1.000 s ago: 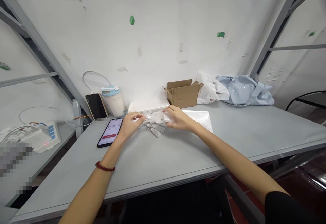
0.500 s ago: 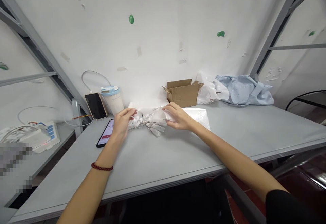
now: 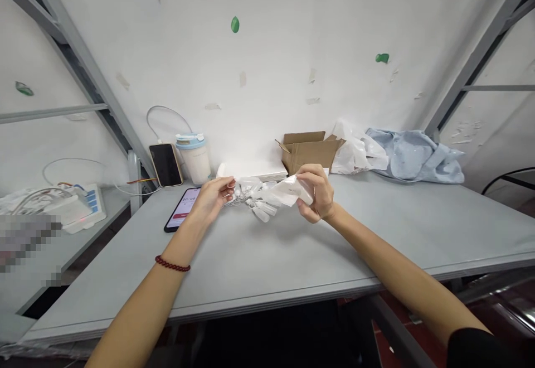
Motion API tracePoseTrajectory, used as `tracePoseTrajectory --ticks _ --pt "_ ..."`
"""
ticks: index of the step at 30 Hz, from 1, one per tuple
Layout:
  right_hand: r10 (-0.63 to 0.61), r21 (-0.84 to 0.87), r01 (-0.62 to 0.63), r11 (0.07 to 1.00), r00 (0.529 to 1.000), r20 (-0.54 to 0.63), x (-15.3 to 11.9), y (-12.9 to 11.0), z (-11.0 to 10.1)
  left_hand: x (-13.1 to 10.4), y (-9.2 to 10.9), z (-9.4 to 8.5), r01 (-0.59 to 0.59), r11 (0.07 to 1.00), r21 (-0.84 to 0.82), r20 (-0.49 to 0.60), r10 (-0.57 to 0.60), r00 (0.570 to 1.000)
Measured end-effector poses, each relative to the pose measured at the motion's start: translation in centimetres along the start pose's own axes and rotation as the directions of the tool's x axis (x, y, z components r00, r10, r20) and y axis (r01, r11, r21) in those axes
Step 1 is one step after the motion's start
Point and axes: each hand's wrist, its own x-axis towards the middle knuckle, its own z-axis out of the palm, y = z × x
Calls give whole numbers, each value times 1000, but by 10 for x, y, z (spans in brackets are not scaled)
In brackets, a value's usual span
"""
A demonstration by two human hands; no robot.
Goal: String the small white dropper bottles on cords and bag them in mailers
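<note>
My right fingers [image 3: 311,169] held a plastic bag [image 3: 287,191] mid-frame; white tags [image 3: 261,213] lay loose nearby; my left fingers' [image 3: 220,184] hold was unclear.

Two hands [image 3: 212,199], two phones [image 3: 166,165], one cup [image 3: 194,159].

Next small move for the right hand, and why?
I'd probably ease the right hand slightly rightward: the crumpled plastic it grips seems to overlap the white tags, and the left hand is at their far side.
</note>
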Motion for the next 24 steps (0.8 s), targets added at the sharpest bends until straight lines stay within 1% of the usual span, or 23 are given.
tracePoseTrajectory --ticks 2,4,10,13,16,18,21,23,24 --pt "-3 3 3 1000 1000 -23 2 -1 -1 -1 -1 1 15 1000 11 77 -16 997" --pt "2 19 -2 1000 1000 -32 2 -2 -3 -2 -2 2 16 999 35 130 -20 991" --pt "48 39 -48 998 999 -13 4 -1 -5 -2 -6 1 3 997 81 183 -18 983" --pt "52 116 -51 992 999 -13 8 -2 -6 -4 -5 4 4 992 126 205 -30 978" --pt "63 193 -61 979 998 -1 8 -4 -6 -9 -7 11 -3 977 214 237 -48 970" --pt "79 221 -86 971 996 41 4 -6 -2 -14 -11 19 14 966 259 301 -94 949" --pt "108 252 -143 957 983 147 -6 -6 4 -23 -20 31 63 958 281 406 -178 896" --pt "158 232 -212 949 960 231 -9 -3 5 -29 -25 38 82 952 294 446 -212 870" --pt "205 202 -268 942 936 286 -8 0 4 -31 -27 40 83 948 306 454 -222 863"
